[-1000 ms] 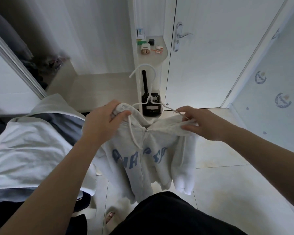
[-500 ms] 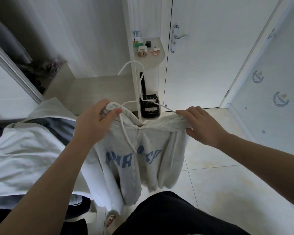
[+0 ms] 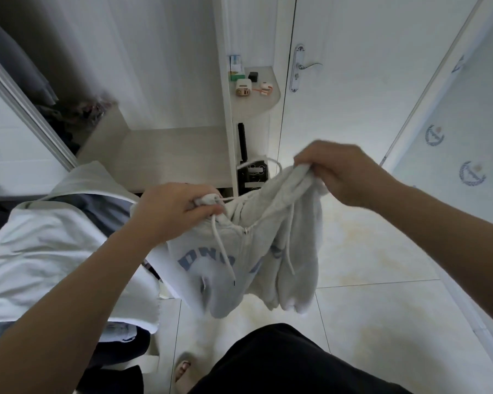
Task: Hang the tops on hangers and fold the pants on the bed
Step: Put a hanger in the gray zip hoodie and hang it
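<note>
Above the tiled floor [image 3: 367,280], a pale grey zip hoodie [image 3: 239,251] with blue lettering hangs between both hands. The left hand [image 3: 177,211] clenches one bunched shoulder in its fist, while the right hand [image 3: 342,172], held higher, pinches the other beside the white hanger [image 3: 268,159] hook. White and blue garments [image 3: 54,245] lie piled at the left.

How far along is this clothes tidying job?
Nothing finished is in view. In hand: the left hand and right hand grip the shoulders of a grey hoodie, a white hanger poking out at its neck. To do: a pile of clothes lies beside the person, neither hung nor folded.
</note>
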Available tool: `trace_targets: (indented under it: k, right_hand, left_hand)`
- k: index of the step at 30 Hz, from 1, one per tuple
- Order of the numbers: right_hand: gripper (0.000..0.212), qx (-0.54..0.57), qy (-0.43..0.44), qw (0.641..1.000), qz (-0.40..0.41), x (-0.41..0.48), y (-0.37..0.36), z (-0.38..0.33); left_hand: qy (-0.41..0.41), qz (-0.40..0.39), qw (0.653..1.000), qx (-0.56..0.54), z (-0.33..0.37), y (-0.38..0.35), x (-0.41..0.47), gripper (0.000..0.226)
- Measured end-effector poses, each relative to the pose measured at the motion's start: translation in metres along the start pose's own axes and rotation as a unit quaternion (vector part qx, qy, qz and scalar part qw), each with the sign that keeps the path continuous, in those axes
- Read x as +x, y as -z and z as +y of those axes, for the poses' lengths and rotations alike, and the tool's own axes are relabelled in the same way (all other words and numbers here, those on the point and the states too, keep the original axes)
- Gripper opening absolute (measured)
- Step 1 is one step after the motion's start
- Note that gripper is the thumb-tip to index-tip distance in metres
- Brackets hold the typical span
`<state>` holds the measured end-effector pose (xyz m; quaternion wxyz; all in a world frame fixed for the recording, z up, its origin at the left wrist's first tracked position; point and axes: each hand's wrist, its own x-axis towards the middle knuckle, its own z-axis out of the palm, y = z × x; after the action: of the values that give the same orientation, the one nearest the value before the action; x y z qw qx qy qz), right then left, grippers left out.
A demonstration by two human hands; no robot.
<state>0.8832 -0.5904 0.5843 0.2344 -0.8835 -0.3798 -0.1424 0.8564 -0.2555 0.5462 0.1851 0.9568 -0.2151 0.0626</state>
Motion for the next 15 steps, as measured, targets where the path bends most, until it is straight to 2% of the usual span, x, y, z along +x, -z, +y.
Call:
trace_targets:
  k: [2,4,5,8,10,11,13,15]
  right_hand:
    - [0.037,0.079,-0.054,0.995,-0.031,0.022,0.002,-0.006]
    - [0.039,0.047,-0.135,0.985,-0.098,0.032,-0.001,-0.002]
    - [0.038,0.036,-0.172,0.980,-0.095,0.032,-0.001,0.002]
    - [0.029,0.130,-0.237,0.963,-0.008,0.009,0.005,0.013]
    - [0.039,0.174,-0.263,0.948,-0.035,-0.018,0.001,0.021]
    - [0.041,0.174,-0.280,0.942,-0.064,-0.032,-0.004,0.025]
    - [0.031,0.125,-0.306,0.940,-0.087,-0.055,-0.020,0.037]
    - [0.028,0.114,-0.333,0.935,-0.030,-0.063,-0.027,0.044]
  left_hand:
    - [0.008,0.065,0.991,-0.117,0.005,0.004,0.004,0.029]
    - [0.010,0.137,0.968,-0.209,0.008,0.009,0.007,0.014]
    - [0.014,0.164,0.959,-0.232,0.008,0.011,0.007,0.006]
    - [0.066,0.221,0.938,-0.260,-0.003,0.011,0.002,0.022]
    - [0.116,0.246,0.919,-0.285,-0.014,0.009,-0.004,0.020]
    - [0.138,0.257,0.910,-0.295,-0.017,0.010,-0.005,0.018]
    - [0.157,0.266,0.901,-0.304,-0.021,0.012,-0.007,0.017]
    - [0.144,0.259,0.913,-0.279,-0.022,0.014,-0.006,0.024]
